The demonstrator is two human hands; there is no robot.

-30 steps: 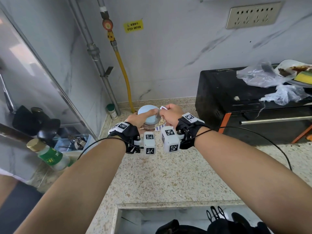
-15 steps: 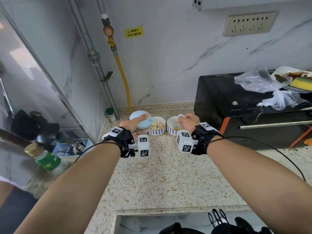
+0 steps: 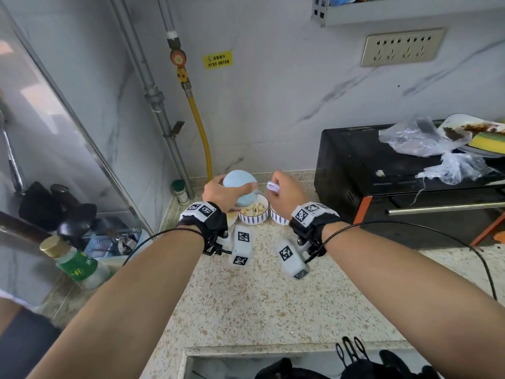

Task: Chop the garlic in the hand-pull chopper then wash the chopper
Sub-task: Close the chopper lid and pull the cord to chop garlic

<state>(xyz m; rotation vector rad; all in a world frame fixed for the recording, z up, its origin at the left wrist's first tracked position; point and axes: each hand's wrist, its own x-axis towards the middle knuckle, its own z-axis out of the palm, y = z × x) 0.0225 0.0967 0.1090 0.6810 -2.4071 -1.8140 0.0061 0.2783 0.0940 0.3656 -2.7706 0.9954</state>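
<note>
1. At the counter's (image 3: pixel 259 296) back edge, the left hand (image 3: pixel 220 192) clamped its fingers round the chopper (image 3: pixel 240 179); the right hand (image 3: pixel 287 196) pinched the pull handle (image 3: pixel 273 186).
2. Chopping step, apparently; next called for a firm pull, chopper steadied.

We record a speckled tabletop (image 3: pixel 259 305), a blue-patterned bowl (image 3: pixel 252 216) of garlic pieces (image 3: pixel 255 208) near the wall, a second bowl (image 3: pixel 278 218) just beside it, a green-capped bottle (image 3: pixel 181 192) in the corner, a black oven (image 3: pixel 382 170) at right.
</note>
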